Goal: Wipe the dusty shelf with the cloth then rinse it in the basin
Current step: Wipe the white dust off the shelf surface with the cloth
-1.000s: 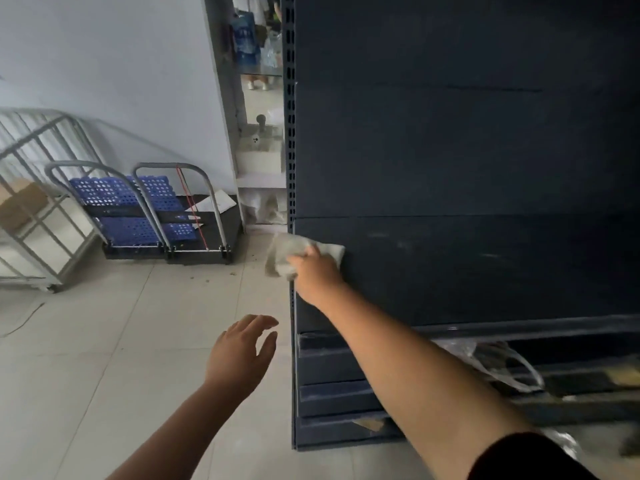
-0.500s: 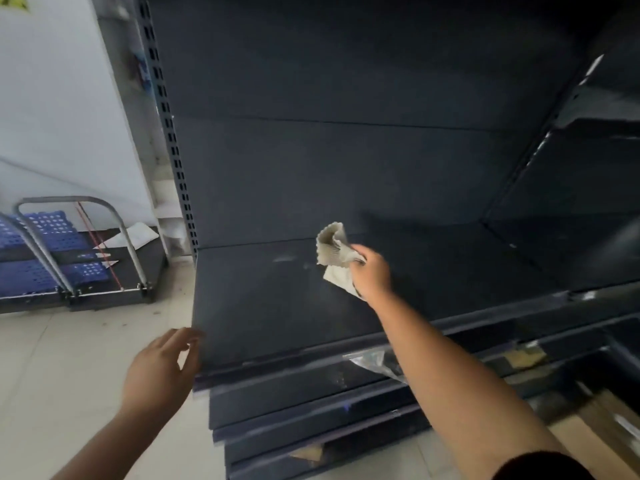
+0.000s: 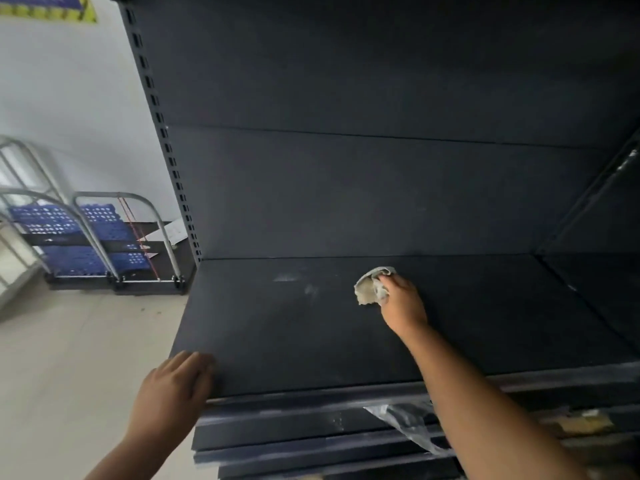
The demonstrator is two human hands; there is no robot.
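Now your left hand point(image 3: 173, 393), which hung in the air a moment ago, rests flat and empty on the near left corner of the shelf point(image 3: 294, 341), bracing you. Farther in, your right hand point(image 3: 403, 303) clenches the cloth point(image 3: 370, 287), moved rightward to mid-shelf; bunched up, its long axis runs toward the back panel. Wiping continues; dust smudges point(image 3: 294, 282) remain left.

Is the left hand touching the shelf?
Touching. The head view shows the left hand laid on the front left corner of the shelf, fingers resting flat over its edge with no gap visible.
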